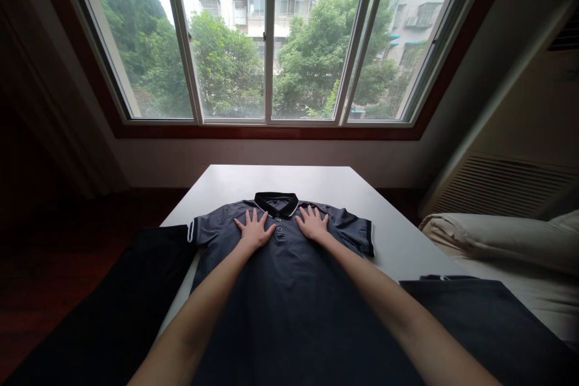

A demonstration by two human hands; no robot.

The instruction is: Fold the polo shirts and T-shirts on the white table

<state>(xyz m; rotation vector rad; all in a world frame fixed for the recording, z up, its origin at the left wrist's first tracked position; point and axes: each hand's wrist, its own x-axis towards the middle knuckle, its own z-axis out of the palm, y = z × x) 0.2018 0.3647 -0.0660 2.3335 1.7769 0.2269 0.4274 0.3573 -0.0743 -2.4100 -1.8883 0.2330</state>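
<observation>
A dark grey-blue polo shirt lies spread face up on a white table, its black collar toward the window. White and black bands edge both short sleeves. My left hand rests flat on the chest, left of the button placket, fingers spread. Across the placket, my right hand lies on the cloth just below the collar, its fingers also apart. Neither hand grips the fabric. Forearms cover parts of the shirt's lower body, and its hem is out of view.
Black cloth hangs at the table's left side. At the right lies a dark folded garment, near a beige sofa or bed with a rolled cushion. A wide window is beyond the table, with a vented cabinet at right.
</observation>
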